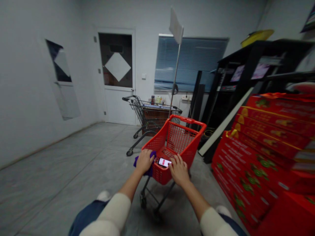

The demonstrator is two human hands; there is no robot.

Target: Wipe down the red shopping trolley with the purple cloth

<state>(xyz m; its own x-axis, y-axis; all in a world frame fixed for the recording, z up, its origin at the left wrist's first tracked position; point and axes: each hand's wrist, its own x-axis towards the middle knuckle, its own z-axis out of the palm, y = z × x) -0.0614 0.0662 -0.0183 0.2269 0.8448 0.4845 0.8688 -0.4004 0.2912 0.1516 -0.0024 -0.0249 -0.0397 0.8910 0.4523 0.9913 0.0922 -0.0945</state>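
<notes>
A red plastic shopping cart [183, 136] stands in front of me on dark metal legs. My left hand [144, 160] is closed over the left side of its near rim, with a purple cloth [149, 171] bunched beneath it. On the right side of that same end, my right hand [179, 167] has its fingers curled over the rim. Between my hands, a phone [164, 162] with a lit screen lies at the cart's near end. My right thumb is close to the phone's right edge; whether it touches cannot be made out.
Behind stands a grey wire shopping cart [137, 106] beside a brown box [154, 118]. Stacked red cartons [246, 167] fill the right side. A black shelf [248, 59] and a leaning white board [225, 123] are beyond them. Concrete floor [73, 164] stretches left toward a white door [119, 103].
</notes>
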